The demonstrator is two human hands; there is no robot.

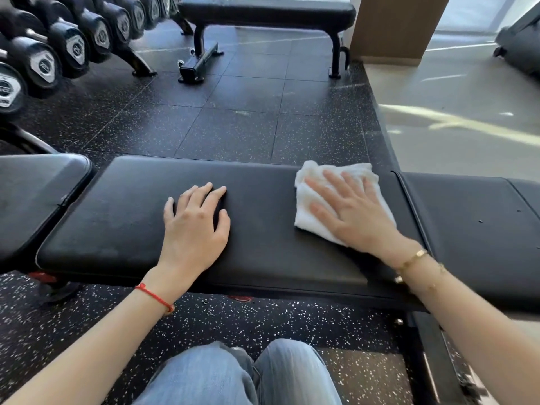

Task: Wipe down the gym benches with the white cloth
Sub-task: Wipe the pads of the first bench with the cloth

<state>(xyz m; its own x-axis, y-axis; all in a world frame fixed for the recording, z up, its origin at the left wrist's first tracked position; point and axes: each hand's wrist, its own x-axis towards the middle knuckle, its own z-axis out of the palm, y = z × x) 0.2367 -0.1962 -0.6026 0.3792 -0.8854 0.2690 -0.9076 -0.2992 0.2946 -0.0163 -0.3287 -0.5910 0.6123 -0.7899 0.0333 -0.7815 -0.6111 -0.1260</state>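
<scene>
Step in hand: wiping the long black bench pad [263, 229] directly in front of you, by the look of it. The next move likely calls for drawing the cloth leftward across the pad toward your resting hand, keeping the palm flat so the folds do not bunch, and lifting that hand out of the path.

Right hand [353, 211]: flattened, fingers spread and straight, pressing down on the white cloth [309, 200]. It clutches nothing; the cloth is pinned under the palm, not gripped.

White cloth: folded into a rough square, lying on the pad beneath your right hand, its edges showing beyond your fingertips and on the thumb side. It sits just short of the seam with the adjoining pad section [473, 229] beyond your right wrist.

Left hand [195, 226]: released, fingers loosely extended, resting palm-down on bare pad, well apart from the cloth. It holds nothing.

Other items: a separate black pad [38, 197] lies outside your left hand. A second bench [266, 13] stands well beyond both hands. A dumbbell rack [58, 51] stands far beyond your left hand.
</scene>
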